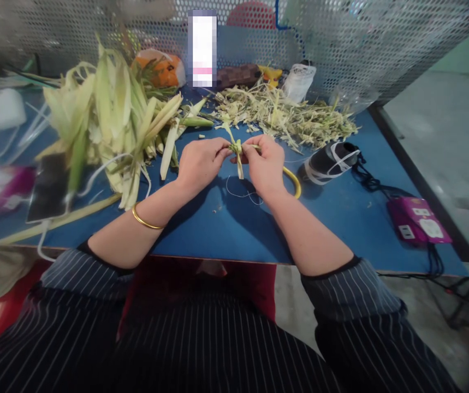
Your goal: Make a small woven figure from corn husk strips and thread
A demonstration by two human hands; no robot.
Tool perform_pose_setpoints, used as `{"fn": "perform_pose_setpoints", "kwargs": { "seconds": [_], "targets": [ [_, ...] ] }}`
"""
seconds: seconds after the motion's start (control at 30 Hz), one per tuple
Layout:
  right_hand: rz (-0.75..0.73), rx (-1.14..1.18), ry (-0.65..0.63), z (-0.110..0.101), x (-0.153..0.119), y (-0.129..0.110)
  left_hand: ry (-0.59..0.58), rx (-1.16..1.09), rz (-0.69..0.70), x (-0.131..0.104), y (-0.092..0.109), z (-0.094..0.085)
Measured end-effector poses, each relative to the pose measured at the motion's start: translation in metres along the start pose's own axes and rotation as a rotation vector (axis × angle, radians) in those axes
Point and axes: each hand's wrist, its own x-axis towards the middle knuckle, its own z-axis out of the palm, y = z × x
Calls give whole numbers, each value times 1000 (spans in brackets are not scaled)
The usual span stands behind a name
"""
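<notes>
Above the blue table, my left hand (200, 162) pinches the left side of a small knotted piece of pale green husk (238, 147). My right hand (265, 162) pinches the same piece from the right, so it spans the gap between my fingertips. One strip of it hangs down and another sticks up. A thin white thread (242, 195) loops on the table below. Partly behind my right wrist lies a yellow curved handle (294, 183). Long pale husks (113, 120) are heaped to the left, and shredded husk scraps (283, 117) are piled beyond my hands.
On the blue table (226, 234), a black cylinder wrapped in white (328, 164) and a purple power strip (418, 220) with cables are at the right. A dark phone (48, 188) with a white cable lies left. Perforated metal mesh (344, 38) stands behind.
</notes>
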Motion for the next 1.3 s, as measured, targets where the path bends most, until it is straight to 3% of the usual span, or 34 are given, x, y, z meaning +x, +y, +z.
{"fn": "perform_pose_setpoints", "kwargs": {
  "seconds": [0.1, 0.2, 0.3, 0.4, 0.53, 0.63, 0.73, 0.93, 1.1, 1.3],
  "targets": [
    [-30, 5, -20, -2, 1, -3, -74, -237, -99, 5, -5, -1],
    [-114, -74, -4, -6, -2, -10, -137, -537, -297, 8, -6, -1],
    [-203, -183, -11, -9, -8, -18, -203, -699, -477, 6, -3, 0],
    [-292, -270, -39, -10, -11, -22, -259, -817, -551, 4, -2, 1],
    [-247, -251, -74, -13, -7, -19, -186, -845, -536, 4, 1, 3],
    [-57, -129, -125, -14, -1, -17, -129, -771, -432, 5, 3, 4],
    [139, 8, -183, -14, 3, -17, -143, -705, -325, 5, 3, 4],
    [108, -11, -153, -15, 0, -20, -197, -645, -421, 4, -5, 3],
    [290, 253, -207, -19, -1, -31, -220, -680, -438, 5, -3, 3],
    [428, 343, -219, -15, -2, -28, -155, -536, -360, 3, 7, 5]
  ]
}}
